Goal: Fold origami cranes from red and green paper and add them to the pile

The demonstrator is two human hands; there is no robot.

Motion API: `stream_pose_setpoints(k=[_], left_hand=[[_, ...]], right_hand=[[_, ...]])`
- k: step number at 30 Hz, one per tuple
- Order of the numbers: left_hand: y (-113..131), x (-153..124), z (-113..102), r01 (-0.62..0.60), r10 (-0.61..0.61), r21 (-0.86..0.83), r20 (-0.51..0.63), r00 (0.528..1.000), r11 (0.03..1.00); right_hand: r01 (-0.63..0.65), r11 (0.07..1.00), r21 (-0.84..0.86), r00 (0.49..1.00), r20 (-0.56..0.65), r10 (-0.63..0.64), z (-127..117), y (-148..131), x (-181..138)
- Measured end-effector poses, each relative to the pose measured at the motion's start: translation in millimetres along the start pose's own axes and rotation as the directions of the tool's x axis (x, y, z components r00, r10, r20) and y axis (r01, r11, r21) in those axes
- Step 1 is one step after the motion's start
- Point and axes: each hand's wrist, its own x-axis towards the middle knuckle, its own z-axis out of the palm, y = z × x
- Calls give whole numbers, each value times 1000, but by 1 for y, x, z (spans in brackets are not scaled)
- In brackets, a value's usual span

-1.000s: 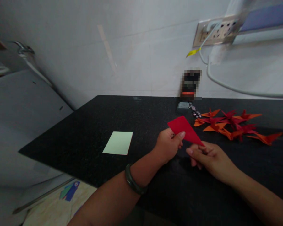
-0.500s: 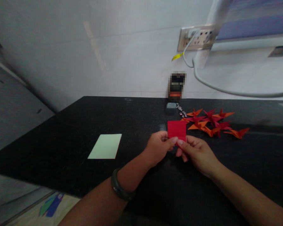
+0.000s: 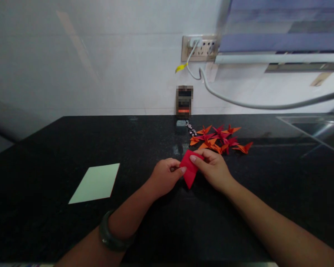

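A folded piece of red paper is held between my two hands above the black countertop, one corner pointing down toward me. My left hand pinches its left side, thumb on the front face. At the upper right, my right hand grips the paper with the thumb pressed on its face and the fingers behind. Just beyond my right hand lies a cluster of folded orange and red paper cranes. To the left rests a pale green square stack of paper.
A phone-like dark object, blurred out, leans on the wall behind a small grey block and a beaded strap. A cable runs from the wall socket. A sink edge shows at the right.
The red paper has turned from square-on to corner-down. My right hand has shifted from its lower edge to its upper right side. The whole view has swung to the right.
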Motion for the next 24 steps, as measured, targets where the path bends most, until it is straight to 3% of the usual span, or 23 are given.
stream_pose_setpoints(k=[4,9,15,18,21,24], left_hand=[[3,-1,0,85,-90,-210,-18,996,974],[7,-2,-2,137,-160,-251,-75,984,958],[10,-2,-3,186,-235,-551,-19,972,814],[7,-1,-3,150,-238,-619,-61,969,771],[3,0,-3,109,-248,-667,-117,962,737],[2,0,-4,112,-236,-717,-75,969,688]], right_hand=[[-75,993,88,997,26,73,1,-3,-1],[-33,999,21,999,13,33,0,-6,-2],[194,975,-105,981,15,-194,-5,-1,-2],[362,918,-161,932,103,-349,-5,0,-3],[529,799,-285,848,212,-486,-5,-1,-4],[620,696,-361,784,283,-552,-5,-1,-4]])
